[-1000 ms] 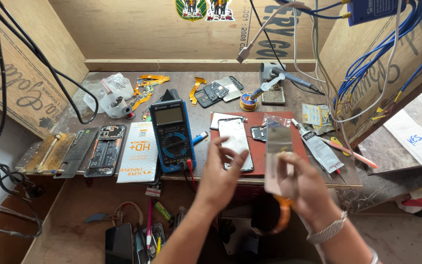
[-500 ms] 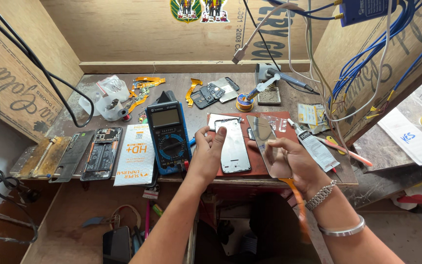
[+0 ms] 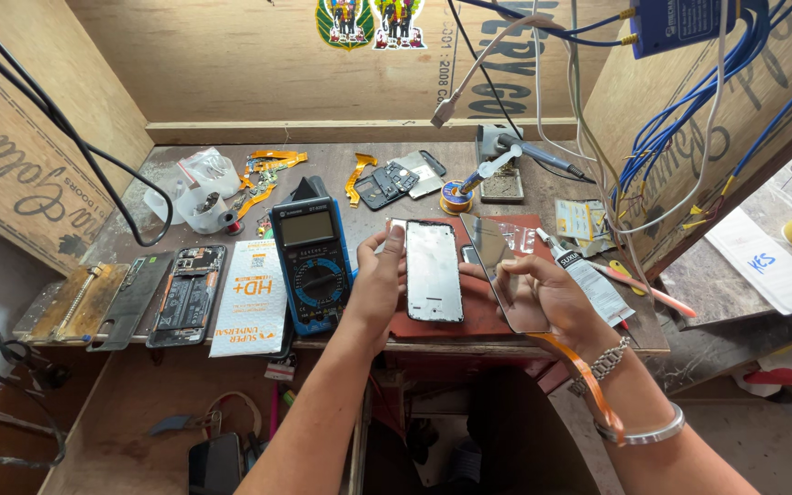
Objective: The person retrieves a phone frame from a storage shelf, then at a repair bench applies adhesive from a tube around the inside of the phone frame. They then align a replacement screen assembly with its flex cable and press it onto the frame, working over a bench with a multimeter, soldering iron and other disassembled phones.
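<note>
Head view is looking down on a cluttered wooden workbench point(image 3: 543, 174), with both forearms reaching up from the near edge. The left hand point(image 3: 376, 284) is resting at the left edge of a phone frame point(image 3: 434, 270) that is lying flat and face up on a red mat point(image 3: 483, 316); its thumb is stretching up along the frame's left side and the fingers are curling loosely, steadying the frame rather than clasping it. The right hand point(image 3: 556, 295) is hovering just to the right of the frame, wrist bent and palm turned inward, fingers closing on the edges of a dark glass screen panel point(image 3: 504, 275), which is tilting up off the mat. An orange flex ribbon point(image 3: 581, 376) is hanging down from the panel past the wrist, where a metal watch point(image 3: 609, 359) and a bangle point(image 3: 645, 428) are showing.

Left of the frame, a blue multimeter point(image 3: 309, 266) is lying flat, touching a white packet point(image 3: 251, 298). Farther left, an opened phone point(image 3: 185, 293) is sitting beside two more bare backs. At the far side, a clear plastic bag point(image 3: 196, 183) and a solder spool point(image 3: 456, 196) are lying near a soldering iron point(image 3: 533, 154). A glue tube point(image 3: 584, 280) is lying just right of the right hand. Blue and white cables point(image 3: 680, 128) are dangling over the right wall.
</note>
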Motion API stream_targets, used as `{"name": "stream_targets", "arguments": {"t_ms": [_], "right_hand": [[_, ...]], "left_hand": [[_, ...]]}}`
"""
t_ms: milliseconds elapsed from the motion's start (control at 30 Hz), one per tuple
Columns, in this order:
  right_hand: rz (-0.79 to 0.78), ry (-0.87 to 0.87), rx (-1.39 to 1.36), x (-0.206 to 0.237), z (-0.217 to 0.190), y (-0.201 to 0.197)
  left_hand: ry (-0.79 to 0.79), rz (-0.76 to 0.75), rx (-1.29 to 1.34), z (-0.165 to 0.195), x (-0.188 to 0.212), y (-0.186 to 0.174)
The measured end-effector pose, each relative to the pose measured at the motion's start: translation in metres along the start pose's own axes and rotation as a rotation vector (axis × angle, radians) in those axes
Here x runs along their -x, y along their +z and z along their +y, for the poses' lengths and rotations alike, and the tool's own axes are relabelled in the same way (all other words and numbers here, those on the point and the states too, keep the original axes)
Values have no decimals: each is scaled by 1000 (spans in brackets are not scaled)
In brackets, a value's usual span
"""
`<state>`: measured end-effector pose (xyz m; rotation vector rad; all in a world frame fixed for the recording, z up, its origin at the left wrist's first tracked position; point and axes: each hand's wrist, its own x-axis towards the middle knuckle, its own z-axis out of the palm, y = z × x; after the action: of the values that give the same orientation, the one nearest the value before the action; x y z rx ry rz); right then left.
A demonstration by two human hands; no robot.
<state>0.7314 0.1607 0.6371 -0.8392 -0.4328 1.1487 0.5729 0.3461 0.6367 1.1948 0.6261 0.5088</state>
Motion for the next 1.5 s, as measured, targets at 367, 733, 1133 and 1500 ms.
{"name": "stream_targets", "arguments": {"t_ms": [367,733,1133,1500], "right_hand": [[122,52,70,20,-19,32],[-46,60,-23,35,-18,18],[-82,-197,-556,106,-4,26],[347,-566,237,132,-35,73]], "left_hand": [[-27,-97,387,11,-3,7],[54,-409,909,16,48,-4],[144,-442,983,5,61,-10],[126,-445,934,-3,71,-9]]}}
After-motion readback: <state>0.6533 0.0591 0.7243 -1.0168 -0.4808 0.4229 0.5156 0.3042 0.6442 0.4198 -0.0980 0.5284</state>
